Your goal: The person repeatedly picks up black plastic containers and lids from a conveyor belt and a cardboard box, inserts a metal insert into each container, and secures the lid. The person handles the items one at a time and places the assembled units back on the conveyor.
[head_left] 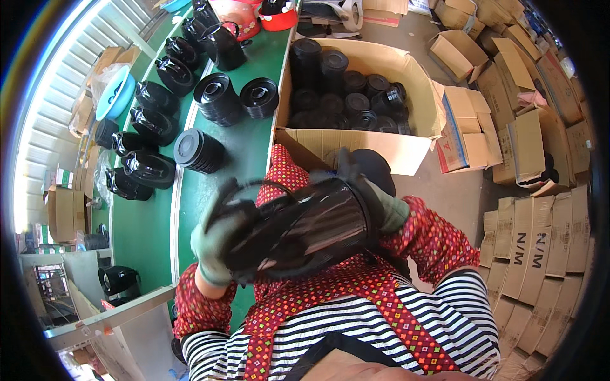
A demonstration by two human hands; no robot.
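Note:
A glossy black kettle [318, 222] lies sideways in front of my body, slightly blurred by motion. My left hand [213, 244], in a pale green and dark work glove, is closed on its left end. My right hand [393, 213], gloved alike, holds the wide round end at the right; the kettle hides part of its fingers. Ahead and to the left, a stack of round black discs [199, 151] stands on the green table [200, 219]. Farther off are a taller stack of black rings [217, 100] and a shorter stack [259, 98].
Several black kettles [149, 168] line the table's left side. A large open cardboard box [362, 145] of round black parts adjoins the table's right edge. Cartons [530, 247] are piled at the right. A blue basin [116, 94] and a red bowl [278, 19] stand farther away.

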